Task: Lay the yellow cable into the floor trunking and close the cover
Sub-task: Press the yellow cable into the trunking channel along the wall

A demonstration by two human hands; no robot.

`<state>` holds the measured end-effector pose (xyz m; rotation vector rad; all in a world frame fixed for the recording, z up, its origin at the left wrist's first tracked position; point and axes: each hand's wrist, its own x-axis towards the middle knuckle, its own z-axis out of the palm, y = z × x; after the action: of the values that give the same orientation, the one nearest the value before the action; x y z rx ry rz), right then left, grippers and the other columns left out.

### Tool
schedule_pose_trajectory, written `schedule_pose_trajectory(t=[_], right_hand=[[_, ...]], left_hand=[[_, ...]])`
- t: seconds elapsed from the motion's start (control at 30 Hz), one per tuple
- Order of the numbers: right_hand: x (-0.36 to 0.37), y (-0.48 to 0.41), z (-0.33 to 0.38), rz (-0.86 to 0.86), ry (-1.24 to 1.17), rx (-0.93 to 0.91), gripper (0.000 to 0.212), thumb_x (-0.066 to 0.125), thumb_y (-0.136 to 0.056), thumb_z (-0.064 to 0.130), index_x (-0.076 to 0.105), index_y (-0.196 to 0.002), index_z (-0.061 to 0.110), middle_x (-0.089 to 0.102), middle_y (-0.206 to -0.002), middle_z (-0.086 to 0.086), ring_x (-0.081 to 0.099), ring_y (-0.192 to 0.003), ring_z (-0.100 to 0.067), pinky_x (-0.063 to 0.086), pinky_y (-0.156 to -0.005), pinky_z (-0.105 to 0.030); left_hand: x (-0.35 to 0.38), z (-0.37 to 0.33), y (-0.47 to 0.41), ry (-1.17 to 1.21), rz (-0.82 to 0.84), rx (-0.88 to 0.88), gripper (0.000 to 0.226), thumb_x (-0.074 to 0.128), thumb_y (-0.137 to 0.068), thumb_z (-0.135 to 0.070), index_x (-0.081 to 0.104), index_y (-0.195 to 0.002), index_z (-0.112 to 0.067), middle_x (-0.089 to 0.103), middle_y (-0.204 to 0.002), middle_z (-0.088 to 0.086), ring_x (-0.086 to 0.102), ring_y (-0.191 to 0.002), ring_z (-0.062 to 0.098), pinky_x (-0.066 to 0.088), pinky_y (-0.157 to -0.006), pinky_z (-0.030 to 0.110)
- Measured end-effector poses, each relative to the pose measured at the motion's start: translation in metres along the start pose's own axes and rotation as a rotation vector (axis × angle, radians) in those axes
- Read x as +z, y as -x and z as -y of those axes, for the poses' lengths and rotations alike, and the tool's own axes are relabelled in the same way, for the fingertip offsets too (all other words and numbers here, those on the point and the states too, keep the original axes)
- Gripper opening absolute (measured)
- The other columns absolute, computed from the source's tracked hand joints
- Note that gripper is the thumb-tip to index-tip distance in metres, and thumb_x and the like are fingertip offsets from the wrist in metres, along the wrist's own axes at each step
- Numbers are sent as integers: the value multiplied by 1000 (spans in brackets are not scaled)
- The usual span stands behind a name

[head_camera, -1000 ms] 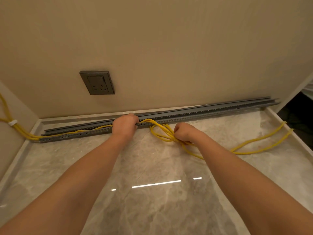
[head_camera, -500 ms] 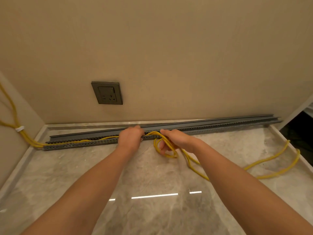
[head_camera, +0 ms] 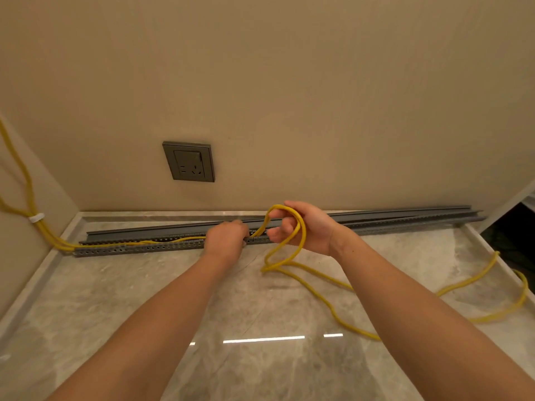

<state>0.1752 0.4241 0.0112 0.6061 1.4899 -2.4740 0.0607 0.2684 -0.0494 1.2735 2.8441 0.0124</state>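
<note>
Yellow cable [head_camera: 303, 241] lies seated in the trunking [head_camera: 130, 250] left of the left hand [head_camera: 225, 241], which rests on the channel; its grip cannot be determined. Right hand [head_camera: 304, 227] grips a raised loop. Slack trails across the floor [head_camera: 144, 299]. Cover [head_camera: 130, 234] lies behind, off.
</note>
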Motion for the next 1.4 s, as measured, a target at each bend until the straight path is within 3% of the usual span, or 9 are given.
schedule_pose_trajectory(t=[0.2,0.33,0.5,0.67,0.77,0.87,1.0,1.23,1.4], right_hand=[[4,1,22,-31,417,120,32,42,-99,29,65,-101,8,33,-43,7,21,-29,-6,33,-39,-19],[14,-2,42,-158,885,206,27,51,-91,21,63,-107,3,44,-46,3,25,-33,-11,34,-40,-21],[25,-1,53,-269,1594,341,28,44,-91,12,53,-66,3,55,-44,-4,43,-35,-17,41,-44,-26],[15,4,38,-368,2004,331,21,45,-90,2,50,-70,6,50,-62,-4,47,-51,-18,40,-49,-28],[2,-5,27,-426,1891,259,11,46,-92,15,56,-91,10,53,-75,-3,51,-58,-19,45,-57,-31],[-10,-10,23,-410,1429,303,38,60,-82,47,57,-91,10,52,-77,-5,58,-67,-24,57,-61,-34],[-10,-17,22,-432,1197,303,76,53,-63,82,57,-92,12,46,-66,1,50,-62,-20,46,-54,-28],[-4,-28,28,-304,1495,137,38,72,-80,44,63,-82,7,67,-71,-8,67,-61,-22,60,-56,-33],[5,-33,25,-311,1982,-135,9,60,-85,14,53,-84,19,57,-83,-1,56,-78,-27,38,-56,-31]], left_hand=[[0,-1,2,-37,3,3,21,59,-93,-18,66,-112,-21,64,-114,1,63,-101,25,53,-73,37],[0,-2,2,-43,-3,1,21,60,-92,-16,67,-111,-21,64,-113,2,63,-99,25,54,-72,37],[0,-3,1,-44,1,0,21,60,-92,-14,66,-111,-20,63,-113,3,63,-99,26,53,-73,37],[2,-4,1,-57,-2,-2,22,59,-91,-13,65,-112,-20,63,-111,2,63,-98,25,52,-73,35],[3,-4,1,-65,-4,-3,23,59,-91,-10,64,-112,-19,63,-111,3,63,-97,26,52,-73,35],[3,-4,1,-64,6,-10,24,59,-91,-8,64,-112,-19,62,-112,3,63,-97,26,52,-72,36],[2,-5,0,-63,8,-9,24,58,-91,-8,63,-112,-18,62,-112,4,63,-98,27,51,-72,35],[2,-5,0,-75,9,-6,24,59,-91,-8,64,-112,-18,62,-111,4,63,-96,26,51,-70,35],[3,-6,-1,-92,-3,-8,23,58,-91,-8,65,-110,-18,64,-110,3,64,-95,26,50,-69,32]])
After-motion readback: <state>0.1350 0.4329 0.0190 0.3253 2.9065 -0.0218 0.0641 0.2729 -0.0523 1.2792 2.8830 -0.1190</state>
